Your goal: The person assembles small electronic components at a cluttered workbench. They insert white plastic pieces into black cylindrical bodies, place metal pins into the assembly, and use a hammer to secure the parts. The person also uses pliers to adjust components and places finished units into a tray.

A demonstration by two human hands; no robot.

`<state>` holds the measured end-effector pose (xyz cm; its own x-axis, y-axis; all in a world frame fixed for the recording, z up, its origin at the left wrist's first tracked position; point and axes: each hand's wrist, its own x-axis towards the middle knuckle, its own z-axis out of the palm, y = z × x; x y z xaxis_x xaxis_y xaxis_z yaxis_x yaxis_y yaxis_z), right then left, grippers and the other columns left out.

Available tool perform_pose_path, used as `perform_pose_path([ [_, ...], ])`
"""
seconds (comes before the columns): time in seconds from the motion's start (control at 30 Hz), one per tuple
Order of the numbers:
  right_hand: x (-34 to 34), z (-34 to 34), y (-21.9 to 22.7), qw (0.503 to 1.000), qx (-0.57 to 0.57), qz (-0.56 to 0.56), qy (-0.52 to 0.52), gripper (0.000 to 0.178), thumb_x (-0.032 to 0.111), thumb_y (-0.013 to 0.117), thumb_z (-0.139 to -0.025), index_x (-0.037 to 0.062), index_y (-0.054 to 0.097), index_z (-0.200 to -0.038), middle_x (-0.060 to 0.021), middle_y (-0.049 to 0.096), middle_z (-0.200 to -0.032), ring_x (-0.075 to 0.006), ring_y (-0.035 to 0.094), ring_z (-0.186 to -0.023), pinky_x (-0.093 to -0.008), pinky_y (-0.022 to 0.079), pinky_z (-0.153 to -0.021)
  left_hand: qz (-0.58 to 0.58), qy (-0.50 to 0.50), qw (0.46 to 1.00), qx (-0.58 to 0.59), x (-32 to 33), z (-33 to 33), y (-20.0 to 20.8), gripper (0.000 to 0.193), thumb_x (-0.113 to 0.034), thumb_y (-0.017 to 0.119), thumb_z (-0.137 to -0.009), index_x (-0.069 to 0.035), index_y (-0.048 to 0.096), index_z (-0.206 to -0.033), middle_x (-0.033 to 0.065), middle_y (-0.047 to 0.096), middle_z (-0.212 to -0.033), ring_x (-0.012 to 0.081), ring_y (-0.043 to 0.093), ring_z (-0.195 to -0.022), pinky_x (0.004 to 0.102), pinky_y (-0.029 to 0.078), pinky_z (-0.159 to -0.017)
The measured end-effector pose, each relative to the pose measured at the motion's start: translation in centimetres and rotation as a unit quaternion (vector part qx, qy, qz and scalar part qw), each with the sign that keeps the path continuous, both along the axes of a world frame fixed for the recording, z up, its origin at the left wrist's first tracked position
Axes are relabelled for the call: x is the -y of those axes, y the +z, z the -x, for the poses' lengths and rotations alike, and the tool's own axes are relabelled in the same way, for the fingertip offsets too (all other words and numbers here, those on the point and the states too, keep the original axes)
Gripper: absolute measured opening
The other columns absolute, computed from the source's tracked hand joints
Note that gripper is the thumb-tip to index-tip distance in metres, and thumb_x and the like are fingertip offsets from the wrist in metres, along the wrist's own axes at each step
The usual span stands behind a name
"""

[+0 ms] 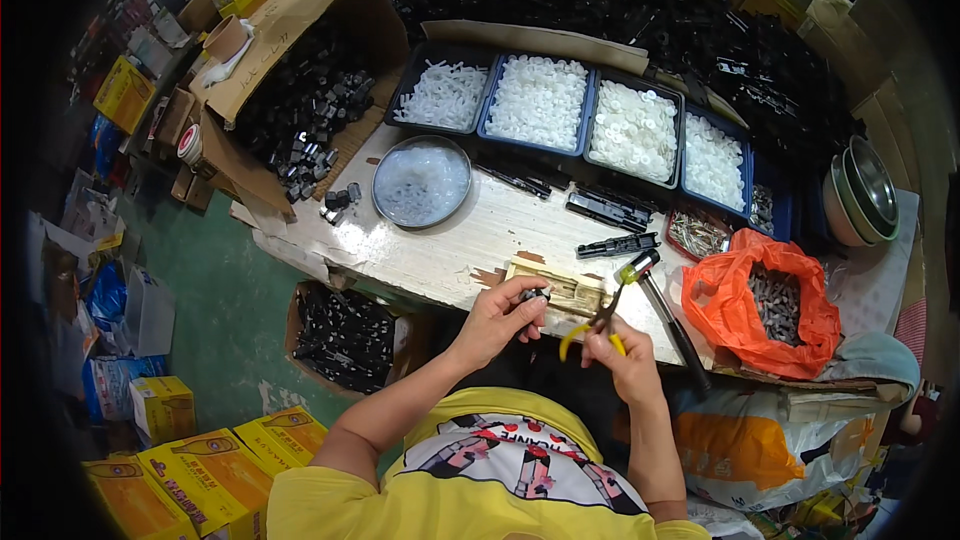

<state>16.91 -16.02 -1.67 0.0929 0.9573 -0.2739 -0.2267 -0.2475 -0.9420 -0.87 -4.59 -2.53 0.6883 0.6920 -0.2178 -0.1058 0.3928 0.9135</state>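
Observation:
My left hand (503,312) pinches a small dark part (537,294) with a shiny face, mostly covered by the fingers. In my right hand (622,360) is a pair of pliers (603,320) with yellow handles, its jaws pointing away from me. Just beyond both hands a wooden jig (560,283) with a slot lies at the table's near edge. A mallet (672,328) with a black handle and yellowish head rests right of the pliers. Several black slotted parts (612,210) lie farther back.
Blue trays (535,105) of white plastic pieces line the back. Left of them stand a round metal dish (421,181) and a cardboard box (285,20) of black parts. A red plastic bag (720,290) of metal pieces sits right, near stacked bowls (868,190).

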Motion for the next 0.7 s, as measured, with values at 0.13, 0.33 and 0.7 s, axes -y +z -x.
perform_pose_path([
  [0.13, 0.2, 0.7, -0.2, 0.999, 0.033, -0.034, -0.015, 0.012, 0.009, 0.060, -0.080, -0.0028, 0.056, -0.079, -0.0057, 0.047, -0.094, -0.0104, 0.045, -0.085, -0.0219, 0.037, -0.072, -0.006, 0.003, 1.000, -0.002, 0.3, 0.0, -0.4, 0.027, -0.017, 0.053, -0.088, -0.005, 0.051, -0.112, 0.0016, 0.056, -0.072, 0.0069, 0.053, -0.060, 0.0194, 0.043, -0.052],
  [0.33, 0.1, 0.6, 0.6, 0.993, -0.015, -0.105, -0.057, 0.021, 0.019, 0.060, -0.078, -0.0015, 0.059, -0.074, -0.0144, 0.050, -0.105, -0.0161, 0.047, -0.090, -0.0285, 0.039, -0.079, -0.007, 0.007, 1.000, -0.010, 0.4, 0.2, -0.1, 0.027, -0.018, 0.053, -0.088, -0.005, 0.051, -0.112, 0.0017, 0.056, -0.072, 0.0067, 0.053, -0.060, 0.0190, 0.043, -0.052],
  [0.7, 0.5, 0.0, 0.6, 0.998, 0.031, -0.039, -0.031, 0.016, 0.012, 0.054, -0.083, -0.0041, 0.056, -0.082, -0.0065, 0.051, -0.083, -0.0137, 0.054, -0.076, -0.0270, 0.044, -0.064, -0.028, 0.009, 0.999, -0.036, 0.6, 0.4, -0.5, 0.028, -0.019, 0.055, -0.087, -0.006, 0.053, -0.112, 0.0010, 0.056, -0.071, 0.0058, 0.053, -0.059, 0.0182, 0.042, -0.052],
])
